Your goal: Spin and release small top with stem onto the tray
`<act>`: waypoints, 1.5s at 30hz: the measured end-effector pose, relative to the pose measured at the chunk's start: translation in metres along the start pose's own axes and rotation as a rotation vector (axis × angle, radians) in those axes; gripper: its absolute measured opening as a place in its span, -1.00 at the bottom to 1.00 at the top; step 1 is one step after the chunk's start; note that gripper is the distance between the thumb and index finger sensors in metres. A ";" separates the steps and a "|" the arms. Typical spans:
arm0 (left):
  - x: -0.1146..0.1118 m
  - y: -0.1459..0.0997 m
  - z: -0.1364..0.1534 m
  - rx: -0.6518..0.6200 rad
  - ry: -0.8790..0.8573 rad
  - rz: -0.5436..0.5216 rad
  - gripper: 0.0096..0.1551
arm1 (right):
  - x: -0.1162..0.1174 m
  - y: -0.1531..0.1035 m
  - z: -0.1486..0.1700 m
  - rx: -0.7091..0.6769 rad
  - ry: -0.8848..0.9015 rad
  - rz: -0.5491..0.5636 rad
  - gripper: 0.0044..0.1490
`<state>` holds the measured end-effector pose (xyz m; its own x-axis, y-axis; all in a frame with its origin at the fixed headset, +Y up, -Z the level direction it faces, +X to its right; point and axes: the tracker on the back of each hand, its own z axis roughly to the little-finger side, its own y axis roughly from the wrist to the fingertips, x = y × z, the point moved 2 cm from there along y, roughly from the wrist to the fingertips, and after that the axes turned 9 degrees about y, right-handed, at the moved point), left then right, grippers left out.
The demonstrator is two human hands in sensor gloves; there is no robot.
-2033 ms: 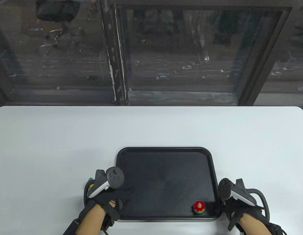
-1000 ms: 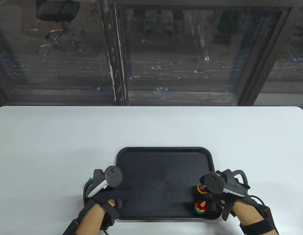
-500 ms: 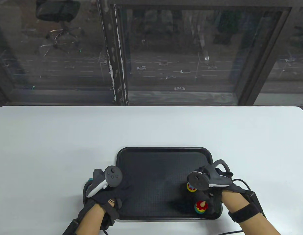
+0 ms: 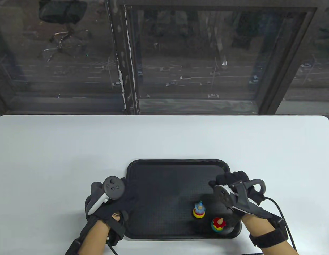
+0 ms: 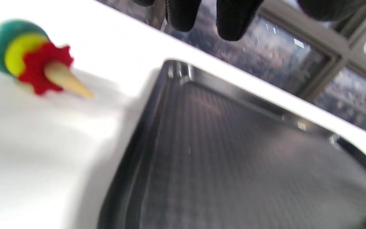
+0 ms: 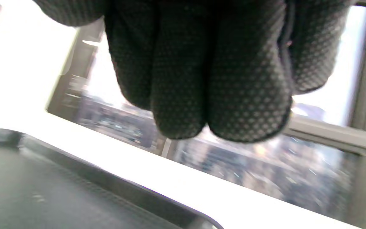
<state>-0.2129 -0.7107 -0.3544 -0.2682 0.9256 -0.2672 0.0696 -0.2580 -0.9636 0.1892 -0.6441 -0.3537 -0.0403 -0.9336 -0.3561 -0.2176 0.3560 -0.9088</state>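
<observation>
The small top with a stem (image 4: 199, 209), yellow, red and blue, stands upright and free on the black tray (image 4: 177, 161), right of centre toward the front. My right hand (image 4: 230, 182) hovers behind and to the right of it, over the tray's right rim, and holds nothing. In the right wrist view its fingers (image 6: 202, 79) hang loosely side by side above the tray (image 6: 43, 190). My left hand (image 4: 124, 198) lies over the tray's left rim, its fingers (image 5: 233, 19) straight and empty.
A second top (image 4: 218, 224), red, yellow and green with a cone tip, lies in the tray's front right corner. A third top (image 5: 30, 57) lies on its side on the white table (image 4: 164, 138) left of the tray (image 5: 221, 152). A window lies beyond the table's far edge.
My right hand brought the small top in over the tray, let go of it and drew back to the right. The top now stands alone. My left hand shifted slightly left.
</observation>
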 end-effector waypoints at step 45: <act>-0.034 -0.005 -0.105 -0.497 0.693 -0.221 -0.47 | 0.073 -0.056 0.065 0.306 0.504 -0.599 -0.15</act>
<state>-0.1036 -0.7121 -0.3412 0.3071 0.9415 0.1387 0.5386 -0.0517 -0.8410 0.2622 -0.7290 -0.3433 -0.4492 -0.8487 0.2793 -0.0699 -0.2783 -0.9580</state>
